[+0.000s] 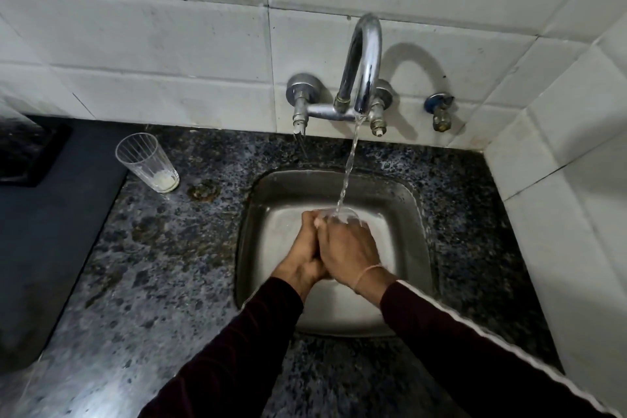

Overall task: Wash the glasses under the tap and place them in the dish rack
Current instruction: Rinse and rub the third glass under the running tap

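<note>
A clear glass is held over the steel sink, right under the stream of water from the chrome tap. My left hand and my right hand are pressed together around it, hiding most of the glass. Only its rim shows beyond my fingers, where the water lands. A second ribbed glass with white residue at its bottom stands upright on the granite counter, left of the sink.
A dark mat covers the counter's left side, with a dark tray-like object at its far end. A small valve sticks out of the tiled wall right of the tap. The white tiled side wall closes in on the right.
</note>
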